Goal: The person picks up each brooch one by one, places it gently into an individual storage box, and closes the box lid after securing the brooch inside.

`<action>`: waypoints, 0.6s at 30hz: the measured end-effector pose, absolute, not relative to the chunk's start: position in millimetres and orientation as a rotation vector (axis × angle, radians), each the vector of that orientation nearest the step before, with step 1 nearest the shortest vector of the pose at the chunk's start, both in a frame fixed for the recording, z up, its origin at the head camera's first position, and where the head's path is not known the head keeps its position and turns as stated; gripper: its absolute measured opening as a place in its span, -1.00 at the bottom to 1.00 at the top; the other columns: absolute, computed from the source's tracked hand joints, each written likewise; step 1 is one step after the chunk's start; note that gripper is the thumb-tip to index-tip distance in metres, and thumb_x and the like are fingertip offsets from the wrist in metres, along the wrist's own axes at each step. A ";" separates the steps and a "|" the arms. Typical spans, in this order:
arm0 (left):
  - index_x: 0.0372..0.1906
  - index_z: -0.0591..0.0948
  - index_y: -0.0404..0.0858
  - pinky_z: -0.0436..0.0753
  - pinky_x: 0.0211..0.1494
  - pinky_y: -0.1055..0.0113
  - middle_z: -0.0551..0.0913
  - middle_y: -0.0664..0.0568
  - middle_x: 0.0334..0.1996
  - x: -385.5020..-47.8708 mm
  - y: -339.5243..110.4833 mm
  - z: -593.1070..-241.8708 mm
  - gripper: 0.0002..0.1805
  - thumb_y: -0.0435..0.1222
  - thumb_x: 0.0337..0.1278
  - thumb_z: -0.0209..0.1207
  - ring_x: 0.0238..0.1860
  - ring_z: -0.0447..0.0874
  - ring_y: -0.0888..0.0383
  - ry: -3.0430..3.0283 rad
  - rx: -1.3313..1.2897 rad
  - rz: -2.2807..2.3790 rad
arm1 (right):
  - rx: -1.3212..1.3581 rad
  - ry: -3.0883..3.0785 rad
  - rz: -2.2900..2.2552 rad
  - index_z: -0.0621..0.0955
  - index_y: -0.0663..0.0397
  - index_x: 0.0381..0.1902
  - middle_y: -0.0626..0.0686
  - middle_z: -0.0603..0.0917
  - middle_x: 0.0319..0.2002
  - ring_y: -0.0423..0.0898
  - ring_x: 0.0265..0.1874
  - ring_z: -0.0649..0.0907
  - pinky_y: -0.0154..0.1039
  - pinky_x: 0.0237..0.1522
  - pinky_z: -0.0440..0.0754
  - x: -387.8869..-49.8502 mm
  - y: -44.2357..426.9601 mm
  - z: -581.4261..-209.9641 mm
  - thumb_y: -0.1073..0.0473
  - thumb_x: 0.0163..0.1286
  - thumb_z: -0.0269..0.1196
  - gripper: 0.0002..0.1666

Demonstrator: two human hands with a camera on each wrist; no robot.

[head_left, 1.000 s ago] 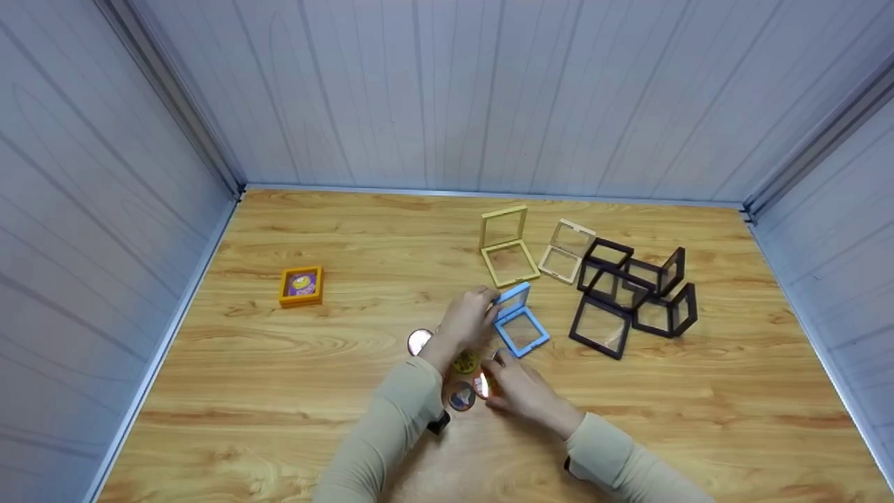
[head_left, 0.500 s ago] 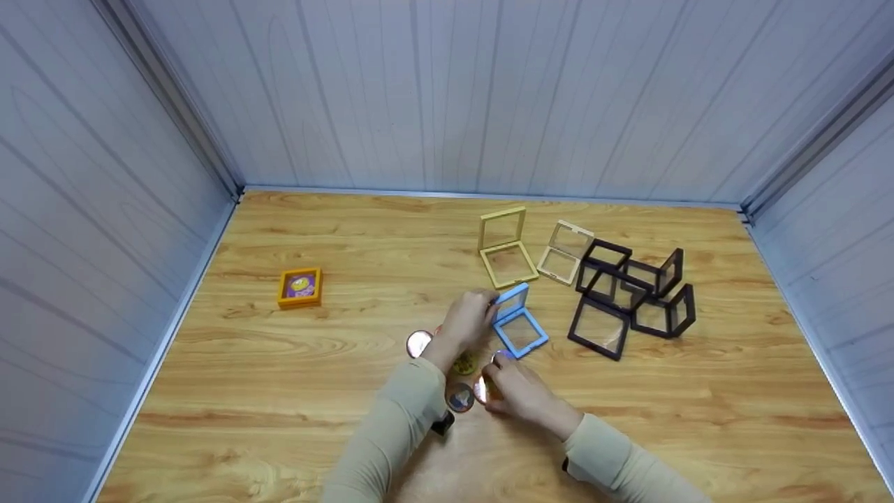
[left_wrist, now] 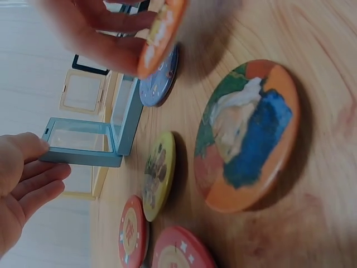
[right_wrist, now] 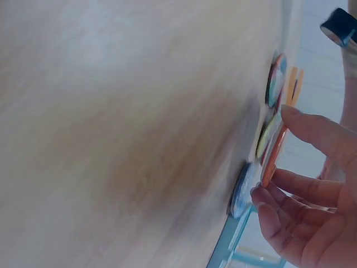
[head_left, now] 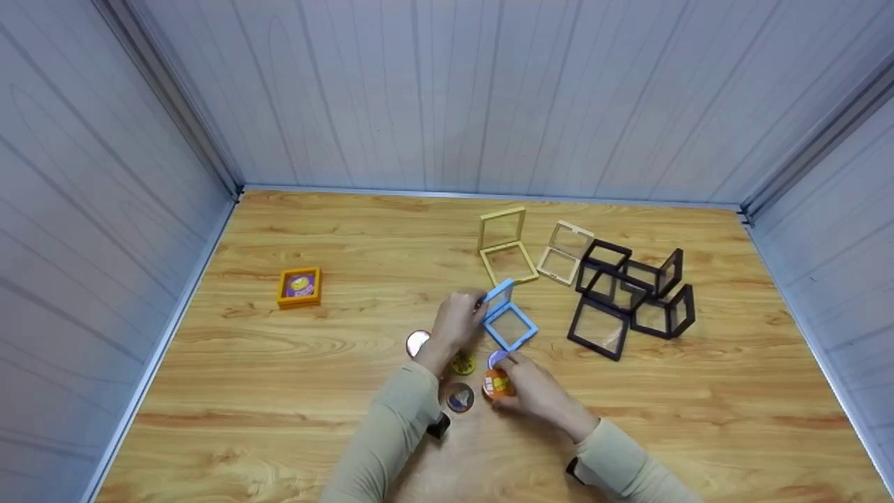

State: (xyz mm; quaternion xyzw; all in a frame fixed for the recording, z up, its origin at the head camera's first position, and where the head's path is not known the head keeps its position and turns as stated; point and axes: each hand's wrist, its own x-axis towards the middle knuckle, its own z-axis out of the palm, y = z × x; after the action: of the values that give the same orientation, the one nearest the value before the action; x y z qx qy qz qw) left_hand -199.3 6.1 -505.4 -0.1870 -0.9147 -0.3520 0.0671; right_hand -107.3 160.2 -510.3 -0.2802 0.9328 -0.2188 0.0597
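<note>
My left hand [head_left: 457, 323] holds the raised lid of a small light-blue display frame [head_left: 525, 338], thumb on one face of the lid's corner. The frame stands hinged open, its clear windows bare. My right hand [head_left: 541, 395] pinches an orange round badge [head_left: 497, 385] by its edge, tilted and lifted off the table in the right wrist view. A blue badge [left_wrist: 160, 81] lies just beyond it. Between the hands lie a yellow badge [left_wrist: 159, 176] and an orange-rimmed badge with a painted portrait [left_wrist: 245, 137]. Two red badges [left_wrist: 133, 234] are partly in view at the left wrist.
Behind stand an open yellow frame [head_left: 529, 279] and a cream frame [head_left: 559, 265]. Several open black frames [head_left: 601, 328] cluster on the right. A closed orange frame [head_left: 300, 286] with a badge inside lies far left. A glare-whitened badge [head_left: 418, 344] lies beside my left wrist.
My left hand has shifted the blue frame slightly left and turned it a little. My right hand has raised the orange badge and moved it slightly right.
</note>
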 end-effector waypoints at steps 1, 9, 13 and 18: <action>-0.27 0.63 -0.34 0.57 -0.32 0.31 0.65 -0.06 -0.40 -199.3 4.9 -505.6 -0.83 -0.37 0.08 0.08 -0.35 0.61 0.11 -2.752 -0.553 -1.066 | -0.840 2.819 -0.678 0.50 0.26 -0.14 0.13 0.47 -0.19 0.01 -0.25 0.52 -0.11 -0.19 0.51 -108.2 161.3 -509.7 0.13 -0.11 0.40 -0.44; -0.31 0.63 -0.37 0.57 -0.29 0.31 0.64 -0.08 -0.39 -199.0 -3.9 -506.1 -0.85 -0.40 0.03 0.11 -0.34 0.61 0.08 -2.698 -0.523 -1.047 | -0.776 2.817 -0.766 0.52 0.30 -0.14 0.15 0.48 -0.17 0.03 -0.22 0.52 -0.08 -0.16 0.50 -116.9 171.1 -505.6 0.19 -0.08 0.39 -0.47; -0.24 0.62 -0.37 0.57 -0.26 0.31 0.64 -0.08 -0.34 -197.5 -8.0 -505.7 -0.81 -0.38 0.05 0.10 -0.30 0.61 0.10 -2.731 -0.485 -1.078 | -0.725 2.825 -0.789 0.52 0.32 -0.14 0.12 0.47 -0.23 -0.01 -0.28 0.51 -0.11 -0.21 0.51 -121.2 175.6 -504.6 0.20 -0.08 0.39 -0.48; -0.22 0.63 -0.37 0.56 -0.26 0.34 0.64 -0.07 -0.34 -195.0 -13.0 -506.6 -0.80 -0.38 0.05 0.10 -0.31 0.60 0.14 -2.737 -0.475 -1.094 | -0.677 2.839 -0.832 0.53 0.35 -0.14 0.10 0.47 -0.27 -0.05 -0.32 0.51 -0.14 -0.24 0.51 -127.1 180.1 -504.8 0.20 -0.08 0.40 -0.47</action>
State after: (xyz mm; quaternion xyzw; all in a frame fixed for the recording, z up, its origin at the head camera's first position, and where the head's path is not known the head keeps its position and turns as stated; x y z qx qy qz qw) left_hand -195.0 -13.0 -506.6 -0.1586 -0.9140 -0.3653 0.0781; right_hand -127.1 180.1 -504.8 -0.2226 0.9341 -0.2739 0.0535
